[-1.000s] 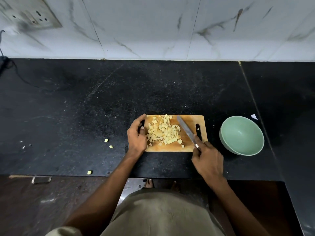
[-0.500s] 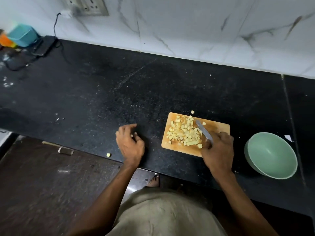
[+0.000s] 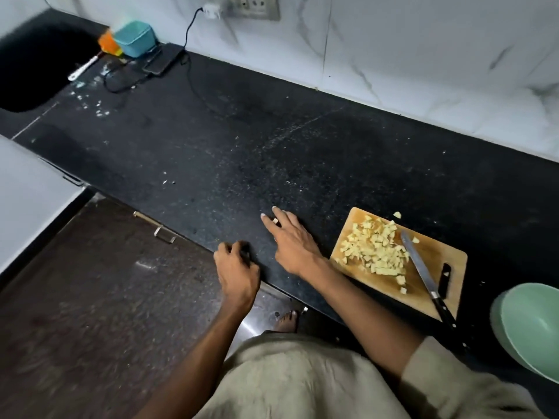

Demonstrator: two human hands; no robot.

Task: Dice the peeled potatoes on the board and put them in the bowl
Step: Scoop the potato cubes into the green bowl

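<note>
A wooden cutting board (image 3: pixel 438 258) lies on the black counter at the right and carries a pile of diced potato (image 3: pixel 375 249). A black-handled knife (image 3: pixel 420 267) rests loose on the board, its handle over the near edge. A pale green bowl (image 3: pixel 529 328) stands at the far right, nothing visible inside it. My right hand (image 3: pixel 293 240) reaches left of the board with straight fingers that touch a stray potato cube (image 3: pixel 275 220). My left hand (image 3: pixel 239 267) sits at the counter's front edge with curled fingers; what lies under them is hidden.
One loose cube (image 3: pixel 397 214) lies just beyond the board's far edge. Far left are a dark sink (image 3: pixel 30 65), a teal container (image 3: pixel 134 37), a white utensil (image 3: pixel 81 69) and a phone (image 3: pixel 163 60) on a cable. Below the counter is a drawer handle (image 3: pixel 165 234).
My right hand let go of the knife, which now lies on the board, and crossed left to a stray cube. My left hand moved down to the counter edge. The view swung left.
</note>
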